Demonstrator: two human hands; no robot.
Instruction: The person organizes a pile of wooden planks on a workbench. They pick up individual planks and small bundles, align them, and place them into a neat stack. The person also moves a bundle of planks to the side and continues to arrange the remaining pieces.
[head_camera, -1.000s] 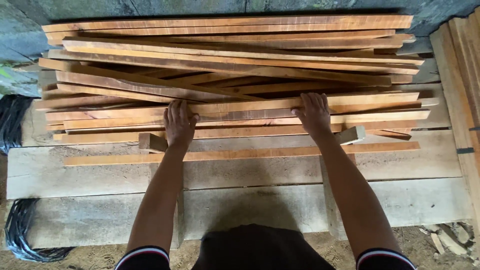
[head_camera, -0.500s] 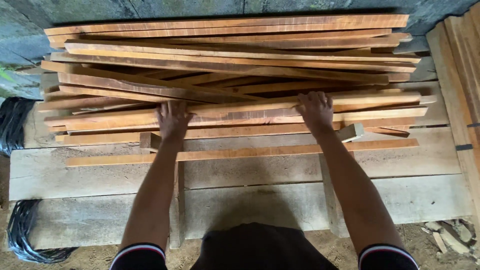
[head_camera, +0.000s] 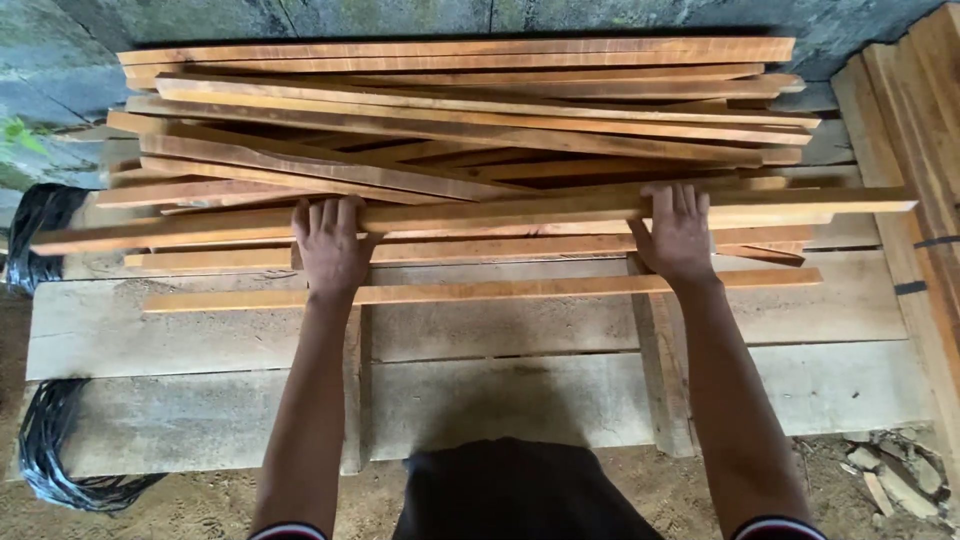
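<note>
Under both hands (head_camera: 331, 245), apparently one slat (head_camera: 480, 212).

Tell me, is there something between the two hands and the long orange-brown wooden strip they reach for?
Nothing visible. The left hand and the right hand already lie on the long orange-brown wooden strip, fingers curled over its far edge; other strips lie behind and below it.

One view only — a head camera looks steeply down and forward over both outstretched arms, close above the slat pile (head_camera: 470, 130) against a wall (head_camera: 400, 15).
</note>
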